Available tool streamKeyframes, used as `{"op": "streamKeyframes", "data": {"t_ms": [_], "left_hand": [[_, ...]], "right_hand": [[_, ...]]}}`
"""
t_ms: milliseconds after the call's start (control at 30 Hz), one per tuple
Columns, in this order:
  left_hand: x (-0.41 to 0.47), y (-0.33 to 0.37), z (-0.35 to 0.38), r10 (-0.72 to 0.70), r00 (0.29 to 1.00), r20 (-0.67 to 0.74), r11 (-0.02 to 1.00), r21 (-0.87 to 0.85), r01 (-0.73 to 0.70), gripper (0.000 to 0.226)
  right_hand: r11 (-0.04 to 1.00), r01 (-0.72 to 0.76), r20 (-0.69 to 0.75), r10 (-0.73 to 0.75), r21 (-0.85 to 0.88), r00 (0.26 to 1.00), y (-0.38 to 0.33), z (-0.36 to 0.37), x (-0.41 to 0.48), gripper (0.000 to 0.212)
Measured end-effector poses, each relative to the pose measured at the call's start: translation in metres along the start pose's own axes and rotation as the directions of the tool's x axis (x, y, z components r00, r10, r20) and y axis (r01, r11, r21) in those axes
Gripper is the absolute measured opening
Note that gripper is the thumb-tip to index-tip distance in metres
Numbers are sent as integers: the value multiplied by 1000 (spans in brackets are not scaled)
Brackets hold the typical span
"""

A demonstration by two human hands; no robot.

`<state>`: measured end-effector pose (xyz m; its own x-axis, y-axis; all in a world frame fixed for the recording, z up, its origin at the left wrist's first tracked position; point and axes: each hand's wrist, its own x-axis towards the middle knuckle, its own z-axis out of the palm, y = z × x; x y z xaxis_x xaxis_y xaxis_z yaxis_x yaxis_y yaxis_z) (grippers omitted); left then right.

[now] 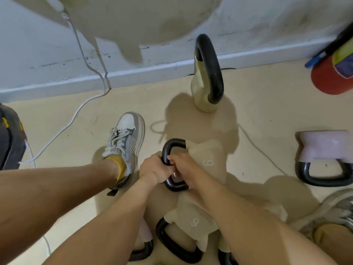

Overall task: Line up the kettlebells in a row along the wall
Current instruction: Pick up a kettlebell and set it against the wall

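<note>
A beige kettlebell marked 6 (207, 159) sits at the centre, its black handle toward me. My left hand (153, 169) and my right hand (184, 168) are both closed around that handle. An olive-green kettlebell (200, 87) stands upright by the wall's baseboard (133, 73). A pale pink kettlebell (322, 146) lies at the right, handle toward me. Another beige kettlebell marked 6 (191, 222) lies under my right forearm. Another pink kettlebell (144, 238) shows at the bottom, mostly hidden by my left forearm.
My left foot in a grey-white sneaker (125, 142) stands left of the held kettlebell; my right shoe (340, 211) is at the lower right. A white cable (80, 108) trails across the floor at left. A red fire extinguisher (332, 75) stands at the far right, a dark bag (10, 138) at far left.
</note>
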<state>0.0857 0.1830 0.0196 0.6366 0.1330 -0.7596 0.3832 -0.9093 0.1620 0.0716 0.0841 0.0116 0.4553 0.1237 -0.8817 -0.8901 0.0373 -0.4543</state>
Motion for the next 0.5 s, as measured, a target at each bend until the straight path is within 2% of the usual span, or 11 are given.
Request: {"op": "streamKeyframes", "data": {"t_ms": [167,267,333,400,433,500], "left_hand": [[-32,44,-36,158,970,184,987,13,-163,19],[-50,72,-49,235,929,285,966,-174,-191,18],[-63,86,-48,303,908,288,901,-397,-175,18],[-71,98,-40,328,924,197,756,-641,-131,14],[-70,102,-36,325,942,89,714,-676,-183,11],[-65,114,-25,361,919,-159,781,-486,-391,12]], "right_hand": [[995,98,7,-98,33,995,-25,-28,-24,29],[989,120,27,-123,91,992,-38,-63,-45,30],[988,130,7,-131,86,991,-40,-92,-59,37],[988,120,-4,-120,100,993,-32,-118,-73,42],[987,100,-2,-100,129,995,-27,-130,-80,45],[966,93,-2,-95,239,995,-12,-156,-93,46]]}}
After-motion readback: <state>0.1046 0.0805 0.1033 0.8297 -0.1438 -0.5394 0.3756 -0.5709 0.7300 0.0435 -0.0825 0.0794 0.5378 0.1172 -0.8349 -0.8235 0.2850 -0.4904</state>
